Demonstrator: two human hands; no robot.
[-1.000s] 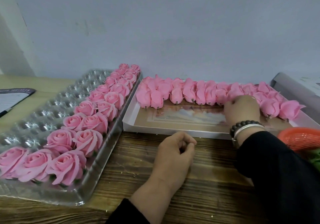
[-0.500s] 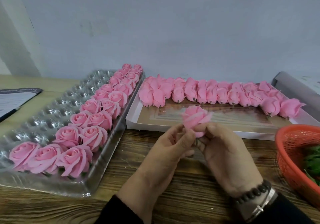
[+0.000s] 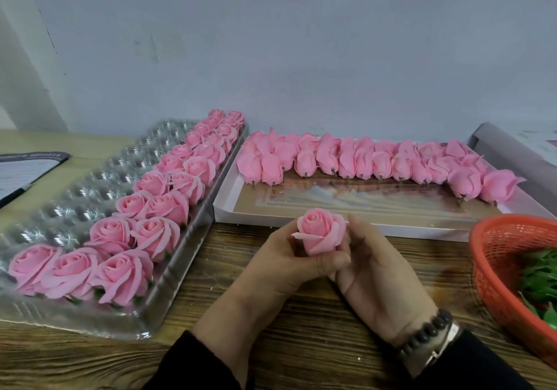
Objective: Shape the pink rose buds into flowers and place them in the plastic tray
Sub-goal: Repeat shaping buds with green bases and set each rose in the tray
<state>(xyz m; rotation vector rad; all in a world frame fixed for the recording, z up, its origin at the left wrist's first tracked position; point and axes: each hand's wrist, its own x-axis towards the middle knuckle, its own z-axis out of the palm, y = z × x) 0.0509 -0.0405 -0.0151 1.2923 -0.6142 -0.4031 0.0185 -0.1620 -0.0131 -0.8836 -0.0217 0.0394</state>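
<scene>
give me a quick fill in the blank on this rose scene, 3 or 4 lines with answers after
1. Both hands, the left hand and the right hand, hold one ____ rose bud.
2. The shaped flowers sit in the clear ____ tray.
3. The orange basket at the right holds ____ leaves.
4. The unshaped buds lie in a row on a flat white ____.

Missing words: pink; plastic; green; box

Black sleeves (image 3: 193,368) cover both forearms. Beside the right cuff, the wrist carries a bracelet of dark round beads (image 3: 428,334) and, just behind it, a silver metal band (image 3: 438,352).
</scene>
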